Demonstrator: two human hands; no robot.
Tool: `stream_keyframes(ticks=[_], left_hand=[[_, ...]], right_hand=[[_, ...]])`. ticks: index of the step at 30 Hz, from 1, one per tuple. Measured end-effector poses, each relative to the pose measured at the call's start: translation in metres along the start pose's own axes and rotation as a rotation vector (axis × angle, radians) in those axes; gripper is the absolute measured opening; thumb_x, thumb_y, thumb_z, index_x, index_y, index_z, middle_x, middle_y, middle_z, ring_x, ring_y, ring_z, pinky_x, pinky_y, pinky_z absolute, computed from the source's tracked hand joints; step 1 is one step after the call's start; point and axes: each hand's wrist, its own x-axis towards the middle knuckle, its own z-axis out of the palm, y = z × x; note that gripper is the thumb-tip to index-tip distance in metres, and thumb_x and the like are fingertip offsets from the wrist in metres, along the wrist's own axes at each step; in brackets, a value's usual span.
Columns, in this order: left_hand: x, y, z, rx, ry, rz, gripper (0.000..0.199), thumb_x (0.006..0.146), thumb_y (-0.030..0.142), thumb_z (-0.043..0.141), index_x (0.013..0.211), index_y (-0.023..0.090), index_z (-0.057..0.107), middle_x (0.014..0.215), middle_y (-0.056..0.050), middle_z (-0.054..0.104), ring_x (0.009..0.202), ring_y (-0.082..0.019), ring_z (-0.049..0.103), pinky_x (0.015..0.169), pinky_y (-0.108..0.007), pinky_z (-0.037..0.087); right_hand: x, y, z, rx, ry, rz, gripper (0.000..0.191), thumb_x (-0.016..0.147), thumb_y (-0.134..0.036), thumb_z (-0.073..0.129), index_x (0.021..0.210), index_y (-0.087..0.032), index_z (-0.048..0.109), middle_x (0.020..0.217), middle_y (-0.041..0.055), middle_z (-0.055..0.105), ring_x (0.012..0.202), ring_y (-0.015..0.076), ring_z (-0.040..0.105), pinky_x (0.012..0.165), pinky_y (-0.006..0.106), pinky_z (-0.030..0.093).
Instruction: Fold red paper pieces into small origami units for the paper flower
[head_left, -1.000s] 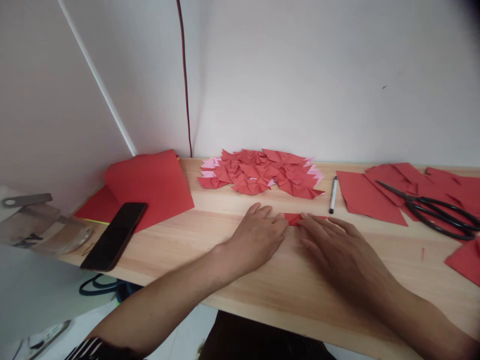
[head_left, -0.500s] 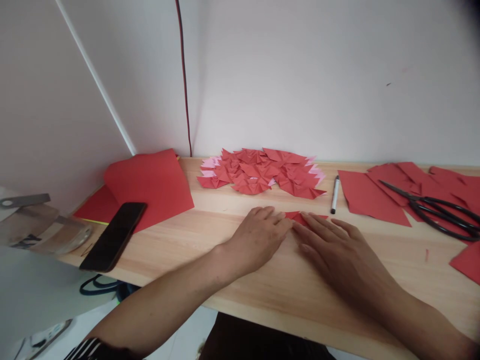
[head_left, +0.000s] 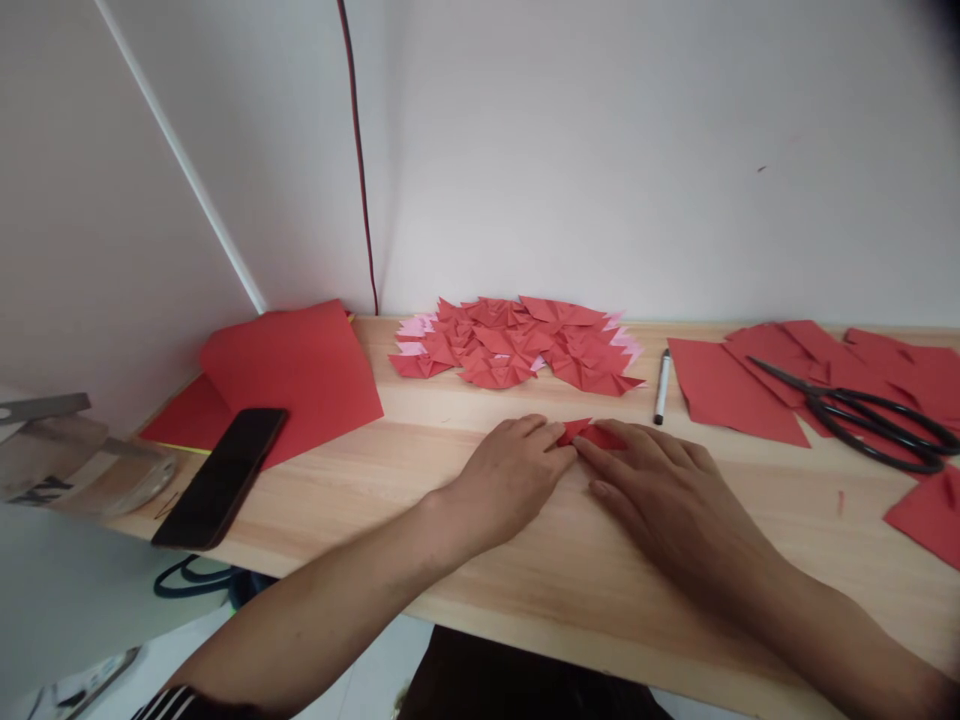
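A small folded red paper (head_left: 577,431) lies on the wooden desk, partly covered by both hands. On its left edge rest the bent fingertips of my left hand (head_left: 510,475), which look closed on the paper. My right hand (head_left: 664,485) lies over its right part with the fingers stretched out, pressing it flat on the desk. Behind the hands is a pile of folded red and pink paper pieces (head_left: 517,345). A white marker with a black cap (head_left: 663,387) lies beyond my right hand.
Black scissors (head_left: 874,415) lie on red paper sheets (head_left: 735,390) at the right. Larger red sheets (head_left: 300,370) and a black phone (head_left: 221,478) are at the left, beside a clear container (head_left: 112,475). The desk's front edge (head_left: 525,640) runs below my arms.
My right hand has shifted over the right part of the folded paper, and more of the paper's left part shows between the hands. The whole view has moved slightly.
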Motion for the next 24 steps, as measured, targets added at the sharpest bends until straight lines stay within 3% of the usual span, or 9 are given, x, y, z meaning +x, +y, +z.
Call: stream_keyframes(ticks=[8,12,20,24], left_hand=[[0.0001,0.0005,-0.0014,-0.022,-0.006,-0.042,0.026,0.094,0.013,0.036,0.110,0.012,0.056,0.106,-0.009,0.062,0.106,-0.019,0.054,0.088,-0.034,0.047],[-0.0001,-0.0004,-0.0012,0.005,-0.004,-0.056,0.026,0.094,0.013,0.034,0.106,0.012,0.057,0.098,-0.009,0.061,0.101,-0.022,0.054,0.084,-0.037,0.048],[-0.0007,0.0003,-0.0038,0.023,-0.017,-0.062,0.022,0.093,0.014,0.037,0.100,0.013,0.057,0.095,-0.008,0.060,0.097,-0.021,0.053,0.085,-0.036,0.046],[-0.0008,-0.0004,-0.0045,0.035,-0.023,-0.059,0.022,0.093,0.014,0.037,0.101,0.013,0.058,0.095,-0.008,0.060,0.097,-0.021,0.053,0.084,-0.036,0.046]], right_hand=[[-0.0023,0.0017,0.0042,-0.004,-0.019,0.019,0.043,0.094,-0.038,0.039,0.135,-0.029,0.050,0.142,0.0032,0.049,0.121,0.0279,0.047,0.094,0.047,0.037],[-0.0034,0.0011,0.0057,-0.032,-0.007,-0.021,0.045,0.095,-0.040,0.037,0.135,-0.024,0.050,0.142,0.0018,0.048,0.126,0.0291,0.044,0.095,0.048,0.034],[-0.0027,0.0020,0.0065,-0.001,0.001,-0.101,0.045,0.096,-0.037,0.037,0.133,-0.016,0.051,0.136,0.0068,0.054,0.125,0.0272,0.047,0.095,0.046,0.039],[-0.0040,0.0015,0.0049,0.068,0.024,-0.070,0.043,0.094,-0.036,0.040,0.131,-0.019,0.055,0.136,0.0106,0.053,0.123,0.0269,0.049,0.096,0.045,0.042]])
